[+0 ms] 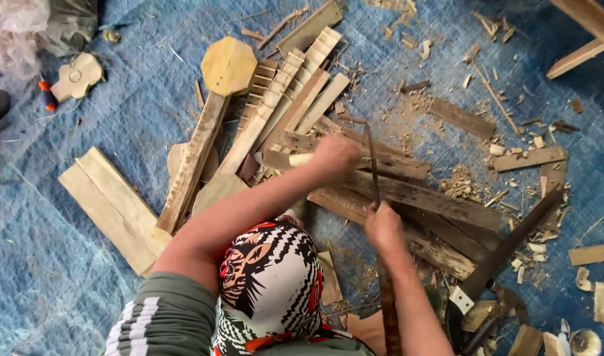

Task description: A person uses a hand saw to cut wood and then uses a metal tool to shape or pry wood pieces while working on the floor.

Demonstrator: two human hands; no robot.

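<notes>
My left hand [335, 156] is closed around a pale wooden handle [294, 159] that sticks out to its left, above a heap of dark weathered planks [434, 198]. My right hand [383, 227] grips a thin dark strip of wood [372, 161] that runs from the hand up across the planks, close to my left hand. A dark stick [388, 310] lies along my right forearm below the hand. Motion blur hides the end of the handled tool. A black, white and red patterned cloth [272, 277] covers my knee between the arms.
Pale notched slats [282, 92], an octagonal wooden piece [228, 64] and flat boards [111, 204] lie on a blue tarp [64, 277]. A long dark bar [513, 240], wood chips and sawdust [460, 181] sit at right. A small cut wooden shape [78, 76] lies top left.
</notes>
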